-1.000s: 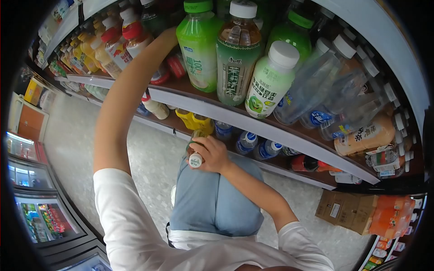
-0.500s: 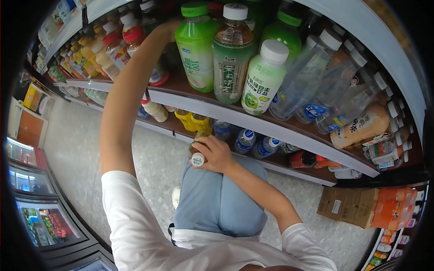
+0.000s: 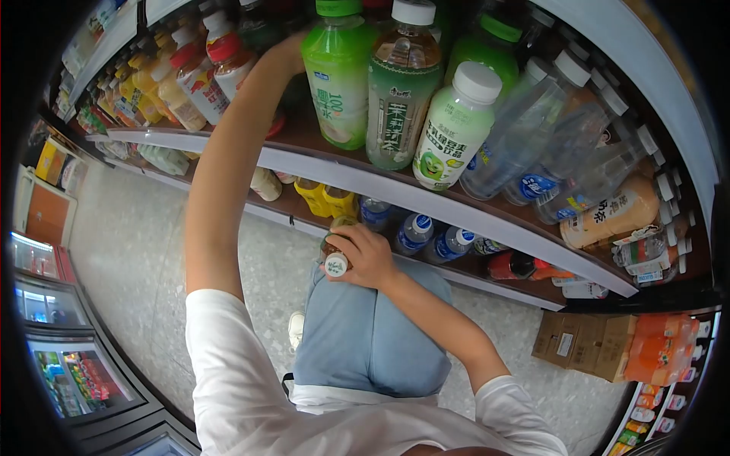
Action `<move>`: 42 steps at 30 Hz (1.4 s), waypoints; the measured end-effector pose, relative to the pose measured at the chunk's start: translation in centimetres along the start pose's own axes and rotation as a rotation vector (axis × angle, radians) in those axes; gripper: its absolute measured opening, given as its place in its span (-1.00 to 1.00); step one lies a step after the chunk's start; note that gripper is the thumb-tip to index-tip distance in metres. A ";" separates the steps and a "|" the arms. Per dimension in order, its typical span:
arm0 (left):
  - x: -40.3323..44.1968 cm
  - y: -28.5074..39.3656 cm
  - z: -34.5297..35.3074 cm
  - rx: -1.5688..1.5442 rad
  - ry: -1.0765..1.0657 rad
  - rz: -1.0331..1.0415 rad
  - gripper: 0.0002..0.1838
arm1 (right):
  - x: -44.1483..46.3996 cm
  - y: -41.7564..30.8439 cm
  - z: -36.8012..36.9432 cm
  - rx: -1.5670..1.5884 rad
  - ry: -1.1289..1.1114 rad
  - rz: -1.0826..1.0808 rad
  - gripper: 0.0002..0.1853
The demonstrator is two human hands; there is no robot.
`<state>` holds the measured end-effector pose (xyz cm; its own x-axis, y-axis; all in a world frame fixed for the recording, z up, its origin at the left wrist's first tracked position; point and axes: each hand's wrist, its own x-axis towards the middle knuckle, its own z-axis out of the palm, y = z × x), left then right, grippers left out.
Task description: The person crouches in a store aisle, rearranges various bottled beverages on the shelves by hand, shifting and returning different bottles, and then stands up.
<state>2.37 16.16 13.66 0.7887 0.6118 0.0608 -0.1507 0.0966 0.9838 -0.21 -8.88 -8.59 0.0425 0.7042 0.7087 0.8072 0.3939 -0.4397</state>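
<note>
White cap, green body and pale lettering on the tea bottle (image 3: 403, 95). Just left of the tea bottle, 1 green cap and a green-to-whitish fade on the wide bottle (image 3: 336, 91). Just right of it, a white cap, pale green, black characters and a green cartoon face on the slim bottle (image 3: 452, 129). Below it, yellow on 2 bottles (image 3: 325, 199), white with green print on the held bottle's cap (image 3: 336, 264), plain light blue on the trousers (image 3: 372, 327).
</note>
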 end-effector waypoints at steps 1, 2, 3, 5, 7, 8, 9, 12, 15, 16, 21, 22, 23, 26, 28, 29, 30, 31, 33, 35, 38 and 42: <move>-0.4 0.1 -0.5 -0.004 0.002 0.002 -0.50 | 0.1 0.0 -0.1 0.001 -0.002 0.000 -0.23; -1.1 0.0 -1.2 -0.006 0.003 0.003 -0.49 | 0.2 -0.1 -0.2 0.003 0.008 0.007 -0.25; -1.2 0.1 -1.4 -0.006 0.005 0.004 -0.49 | 0.3 -0.1 -0.2 0.007 0.019 0.014 -0.27; -4.2 -0.1 -0.2 -0.374 -0.026 -0.004 -0.43 | 0.2 -0.1 -0.1 0.018 0.041 0.034 -0.29; -7.3 -2.7 0.1 -0.251 0.157 0.174 -0.39 | 0.3 -0.1 0.1 0.027 0.070 0.054 -0.32; -8.9 -4.1 0.5 -0.019 0.207 0.239 -0.38 | 0.4 -0.2 -0.1 0.044 0.060 0.059 -0.33; -10.0 -5.4 0.9 0.209 0.255 0.302 -0.37 | 0.6 -0.3 -0.3 0.059 0.046 0.064 -0.34; -10.9 -8.7 1.3 0.373 0.216 0.482 -0.34 | 1.2 -0.6 -0.5 0.038 0.055 -0.012 -0.39; -9.9 -8.9 0.4 0.423 0.172 0.502 -0.29 | 1.0 -1.2 -0.6 0.009 0.034 -0.031 -0.41; -9.6 -8.9 0.4 0.417 0.168 0.492 -0.29 | 0.8 -1.5 -0.5 0.002 0.013 -0.011 -0.40; -6.3 -9.4 0.8 0.641 0.285 0.585 -0.37 | 0.8 -0.7 0.3 0.000 0.003 -0.010 -0.40; -5.9 -9.3 0.7 0.730 0.270 0.598 -0.32 | 0.9 -0.6 0.4 0.008 0.001 -0.010 -0.40; -5.6 -9.2 0.5 0.730 0.278 0.598 -0.32 | 1.0 -0.5 0.4 0.011 -0.004 -0.015 -0.40; -5.7 -9.1 -0.2 0.580 0.106 0.576 -0.27 | 0.9 -0.5 0.7 0.006 -0.014 -0.011 -0.39; -7.3 -9.3 -0.1 0.785 0.295 0.808 -0.36 | 0.8 -0.2 0.6 -0.008 -0.027 -0.009 -0.38; -8.3 -9.4 0.2 0.886 0.390 0.923 -0.40 | 0.8 0.0 0.5 -0.009 -0.034 -0.012 -0.38; -10.3 -9.2 0.6 0.778 0.449 0.998 -0.61 | 0.8 0.1 0.5 -0.021 -0.002 -0.018 -0.39; -13.1 -10.2 0.6 0.702 0.445 0.875 -0.69 | 0.9 0.3 0.6 -0.034 0.034 -0.022 -0.40; -18.3 -13.1 -0.1 0.638 0.382 0.673 -0.82 | 1.0 0.1 0.3 -0.033 0.093 0.014 -0.38; -21.8 -16.0 -1.2 0.704 0.231 0.510 -0.79 | 0.9 0.1 0.3 -0.024 0.149 0.048 -0.35; -24.6 -18.5 -1.4 0.733 0.085 0.365 -0.62 | 0.6 0.3 0.1 0.022 0.203 0.045 -0.29; -24.9 -18.6 -0.5 0.772 0.000 0.303 -0.30 | 0.8 -0.1 -0.2 0.065 0.253 0.018 -0.28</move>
<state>-14.74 -0.47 -6.24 0.7796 0.5246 0.3421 0.0950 -0.6389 0.7634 -0.09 -8.50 -7.85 0.2092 0.5447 0.8121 0.7655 0.4255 -0.4826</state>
